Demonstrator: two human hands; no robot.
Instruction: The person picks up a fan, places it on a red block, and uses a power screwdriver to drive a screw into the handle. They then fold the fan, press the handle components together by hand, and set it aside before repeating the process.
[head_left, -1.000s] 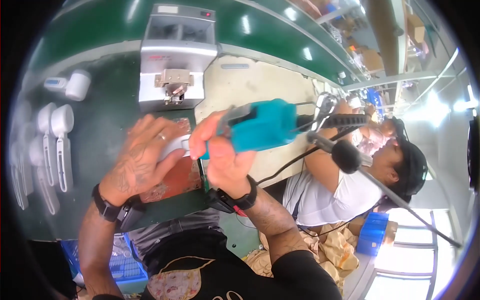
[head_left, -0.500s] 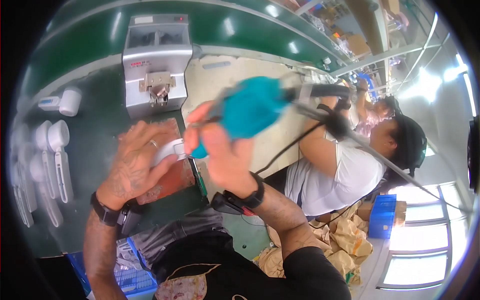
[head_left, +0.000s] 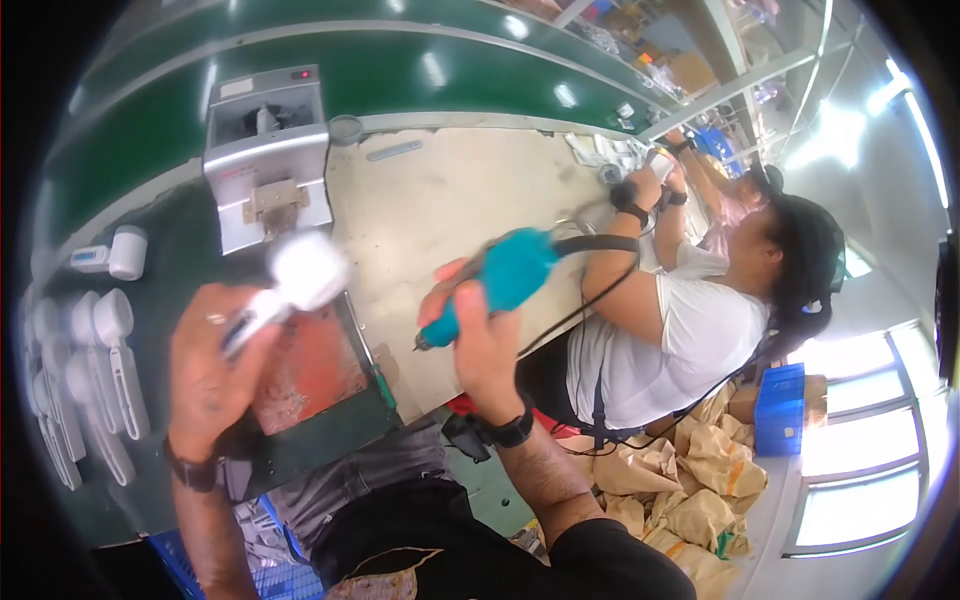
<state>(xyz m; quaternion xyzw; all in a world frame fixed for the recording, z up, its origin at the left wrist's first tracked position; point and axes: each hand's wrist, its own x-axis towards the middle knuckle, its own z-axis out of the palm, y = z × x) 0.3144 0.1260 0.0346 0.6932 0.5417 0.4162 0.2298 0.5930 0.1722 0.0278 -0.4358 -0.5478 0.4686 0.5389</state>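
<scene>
My left hand [head_left: 212, 350] grips a white digital measuring spoon [head_left: 309, 270] by its handle, its round cup raised above a worn red pad [head_left: 312, 372]. Motion smears the cup. In my right hand [head_left: 485, 345] is a teal electric screwdriver [head_left: 512, 270], its tip pointing down and left, apart from the spoon. A cord runs from its back end. Several similar white spoons [head_left: 122, 375] lie in a cluster at the left of the dark green table. One more spoon [head_left: 128, 252] lies behind them.
A silver screw feeder [head_left: 272, 160] stands beyond the pad. Beside the pad lies a thin green-handled screwdriver [head_left: 382, 385]. To the right a co-worker in a white shirt [head_left: 670, 350] sits at the beige tabletop [head_left: 450, 185]. Crumpled brown paper [head_left: 700, 480] and a blue crate [head_left: 780, 410] are behind.
The electric screwdriver has come away from the spoon, its tip now lower and in sight. My left hand has moved left and lifted the spoon, with the cup now showing.
</scene>
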